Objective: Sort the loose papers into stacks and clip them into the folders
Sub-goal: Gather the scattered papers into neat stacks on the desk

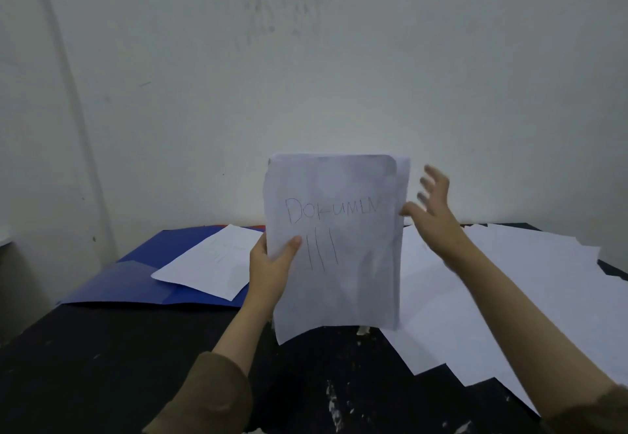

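Left hand [272,263] pinched thin white handwritten paper bundle [334,243] upright above black desk [102,365], likely to read its label; right hand [431,209] spread beside, fingers blurred.

Table [136,365]: black top, scuffed with pale flecks near the front, set against a pale wall. On it, left rear: open blue folder [112,284], one white sheet [207,263] lying across it. Right side: fanned spread of loose white papers [492,297], overlapping, reaching the table's right edge.
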